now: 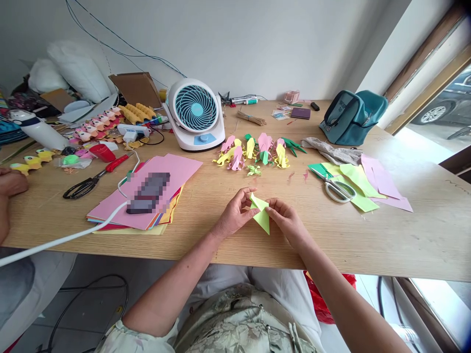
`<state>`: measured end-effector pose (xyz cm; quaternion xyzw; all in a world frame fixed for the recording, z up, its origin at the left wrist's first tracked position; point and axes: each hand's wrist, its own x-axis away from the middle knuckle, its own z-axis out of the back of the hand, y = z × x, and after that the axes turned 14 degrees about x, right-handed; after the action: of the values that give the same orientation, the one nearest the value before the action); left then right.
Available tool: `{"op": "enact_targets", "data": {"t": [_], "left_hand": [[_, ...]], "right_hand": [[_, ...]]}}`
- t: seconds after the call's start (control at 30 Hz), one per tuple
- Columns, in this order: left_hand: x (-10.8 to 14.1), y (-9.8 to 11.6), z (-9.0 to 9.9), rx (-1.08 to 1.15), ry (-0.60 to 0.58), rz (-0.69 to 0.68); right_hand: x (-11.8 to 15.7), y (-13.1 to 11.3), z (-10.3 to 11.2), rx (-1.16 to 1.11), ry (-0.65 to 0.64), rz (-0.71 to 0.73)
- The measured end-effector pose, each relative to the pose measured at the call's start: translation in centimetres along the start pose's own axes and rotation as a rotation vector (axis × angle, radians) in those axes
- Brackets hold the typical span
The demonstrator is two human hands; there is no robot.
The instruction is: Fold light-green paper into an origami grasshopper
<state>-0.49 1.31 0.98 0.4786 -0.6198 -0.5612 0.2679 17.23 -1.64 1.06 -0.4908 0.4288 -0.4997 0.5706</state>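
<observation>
Between my two hands is a folded piece of light green paper [262, 219], pointed at its lower end and at its top left. My left hand [235, 212] pinches its left side between thumb and fingers. On the right edge, my right hand [286, 218] grips the same paper with thumb and fingertips. Both hands rest low over the wooden table [206, 240]. Just beyond them sits a small green folded paper figure [253, 170], and behind it a cluster of pink, yellow and green paper figures [265, 143].
Scissors with white handles [340, 191] lie on coloured paper pieces [386, 179] at right. At left are a pink paper stack [184, 166], a phone [149, 192] and red-and-black scissors [97, 177]. A fan [195, 115] and teal bag [353, 117] stand behind. Another person's hand [13, 182] rests far left.
</observation>
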Motion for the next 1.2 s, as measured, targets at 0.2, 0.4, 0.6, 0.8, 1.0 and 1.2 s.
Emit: {"op": "enact_targets", "data": {"t": [0.2,0.4,0.6,0.8,1.0,1.2], "left_hand": [[0.1,0.3,0.1,0.041,0.017,-0.03],[0.1,0.6,0.2,0.046,0.047,-0.049],[0.0,0.7,0.2,0.039,0.046,-0.063],[0.1,0.9,0.0,0.03,0.064,-0.063],[0.1,1.0,-0.2,0.021,0.079,-0.071],[0.1,1.0,-0.3,0.016,0.082,-0.075]], "right_hand": [[0.1,-0.2,0.0,0.039,0.021,0.0],[0.0,0.4,0.1,0.05,0.04,0.023],[0.0,1.0,0.0,0.074,0.051,0.09],[0.1,0.9,-0.1,0.114,0.055,0.105],[0.3,0.6,-0.3,0.138,0.031,0.106],[0.4,0.0,-0.4,0.133,0.027,0.098]]}}
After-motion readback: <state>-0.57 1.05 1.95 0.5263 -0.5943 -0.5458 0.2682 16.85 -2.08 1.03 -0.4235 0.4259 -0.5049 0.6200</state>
